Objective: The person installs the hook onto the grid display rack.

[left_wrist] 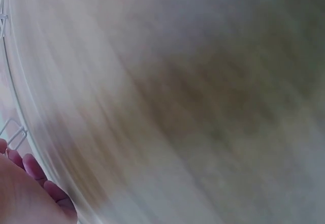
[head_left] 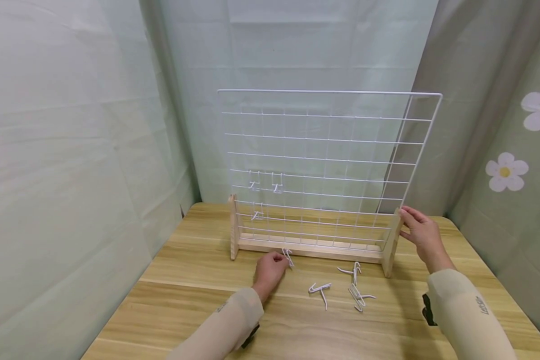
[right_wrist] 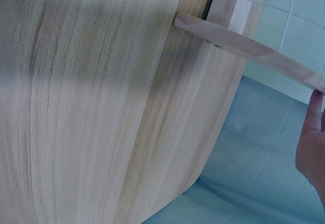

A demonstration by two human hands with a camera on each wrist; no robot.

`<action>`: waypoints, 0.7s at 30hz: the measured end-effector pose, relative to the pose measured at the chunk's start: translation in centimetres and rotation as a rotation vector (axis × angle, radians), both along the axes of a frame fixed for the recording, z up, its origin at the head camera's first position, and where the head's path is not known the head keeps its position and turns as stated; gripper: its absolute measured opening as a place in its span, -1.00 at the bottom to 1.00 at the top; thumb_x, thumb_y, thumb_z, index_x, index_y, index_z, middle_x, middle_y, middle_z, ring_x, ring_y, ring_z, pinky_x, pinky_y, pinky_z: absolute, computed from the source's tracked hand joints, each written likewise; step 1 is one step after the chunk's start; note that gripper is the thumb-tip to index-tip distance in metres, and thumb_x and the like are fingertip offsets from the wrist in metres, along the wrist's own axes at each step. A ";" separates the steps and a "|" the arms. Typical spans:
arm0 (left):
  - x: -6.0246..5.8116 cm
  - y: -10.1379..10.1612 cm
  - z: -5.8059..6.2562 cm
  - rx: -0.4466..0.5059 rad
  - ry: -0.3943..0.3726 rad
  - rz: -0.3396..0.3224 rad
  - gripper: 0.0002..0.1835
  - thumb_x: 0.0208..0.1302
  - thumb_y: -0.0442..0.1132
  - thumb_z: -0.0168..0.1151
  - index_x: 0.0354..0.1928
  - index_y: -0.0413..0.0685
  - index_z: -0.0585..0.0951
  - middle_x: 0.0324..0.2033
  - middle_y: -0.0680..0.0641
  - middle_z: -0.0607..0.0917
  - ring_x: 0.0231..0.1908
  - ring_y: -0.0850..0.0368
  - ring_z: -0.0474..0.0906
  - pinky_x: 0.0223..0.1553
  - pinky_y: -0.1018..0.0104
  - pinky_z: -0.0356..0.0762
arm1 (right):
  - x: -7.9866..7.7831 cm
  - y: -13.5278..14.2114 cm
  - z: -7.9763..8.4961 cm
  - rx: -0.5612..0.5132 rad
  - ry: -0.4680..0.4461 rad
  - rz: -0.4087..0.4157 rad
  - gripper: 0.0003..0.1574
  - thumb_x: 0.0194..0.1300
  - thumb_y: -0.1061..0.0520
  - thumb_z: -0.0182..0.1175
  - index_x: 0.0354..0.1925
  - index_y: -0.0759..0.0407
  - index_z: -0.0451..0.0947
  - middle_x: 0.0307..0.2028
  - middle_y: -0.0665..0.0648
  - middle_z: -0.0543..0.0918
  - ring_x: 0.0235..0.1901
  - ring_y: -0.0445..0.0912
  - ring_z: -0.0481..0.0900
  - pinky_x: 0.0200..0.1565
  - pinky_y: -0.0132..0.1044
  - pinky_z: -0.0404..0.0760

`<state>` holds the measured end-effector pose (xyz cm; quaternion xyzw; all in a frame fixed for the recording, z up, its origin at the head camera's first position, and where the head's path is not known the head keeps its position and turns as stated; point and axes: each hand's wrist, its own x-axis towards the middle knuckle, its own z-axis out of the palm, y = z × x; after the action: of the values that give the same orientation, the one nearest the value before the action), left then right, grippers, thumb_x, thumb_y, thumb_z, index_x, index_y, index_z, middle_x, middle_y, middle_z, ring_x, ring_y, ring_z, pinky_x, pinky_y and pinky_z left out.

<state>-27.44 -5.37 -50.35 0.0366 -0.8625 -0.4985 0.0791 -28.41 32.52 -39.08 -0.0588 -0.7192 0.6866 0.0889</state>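
A white wire grid panel (head_left: 328, 92) stands upright in a wooden base (head_left: 310, 247) on the table. My left hand (head_left: 270, 272) pinches a white wire hook (head_left: 290, 259) in front of the base, low over the tabletop. In the left wrist view, that hook (left_wrist: 21, 131) shows beyond the curled fingers (left_wrist: 33, 167). At the other end, my right hand (head_left: 423, 239) grips the top of the right wooden upright (head_left: 390, 245). The right wrist view shows a finger (right_wrist: 316, 107) against this upright (right_wrist: 244, 43). Three hooks (head_left: 277, 188) hang on the grid's lower left.
Three loose white hooks (head_left: 320, 289) lie on the wooden table (head_left: 175, 285), right of my left hand. Two of them (head_left: 357, 299) are close together, near the right upright. Pale green curtains (head_left: 85, 150) enclose the table at the back and sides.
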 end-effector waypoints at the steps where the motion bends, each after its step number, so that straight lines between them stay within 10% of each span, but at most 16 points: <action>1: -0.1 0.0 0.0 -0.003 0.001 0.007 -0.95 0.08 -0.25 0.34 -0.42 -0.06 0.70 -0.48 0.06 0.65 -0.45 0.16 0.47 -0.37 0.24 0.44 | 0.0 0.0 0.0 -0.001 0.002 0.000 -0.29 0.35 -0.22 0.20 0.30 0.13 0.43 -0.10 -0.23 0.50 -0.05 -0.27 0.43 -0.22 -0.49 0.61; 21: -0.7 0.5 1.3 0.053 0.038 0.167 -0.90 0.14 -0.17 0.37 -0.40 -0.02 0.66 -0.53 0.08 0.61 -0.49 0.17 0.50 -0.38 0.23 0.44 | 0.1 -0.1 0.2 -0.077 0.013 0.000 -0.29 0.35 -0.14 0.24 0.31 0.20 0.42 -0.16 -0.24 0.53 -0.11 -0.29 0.44 -0.26 -0.48 0.62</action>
<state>-28.16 -4.90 -49.02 0.1009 -0.8412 -0.5136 0.1357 -28.27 32.41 -38.91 -0.0578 -0.6916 0.7142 0.0912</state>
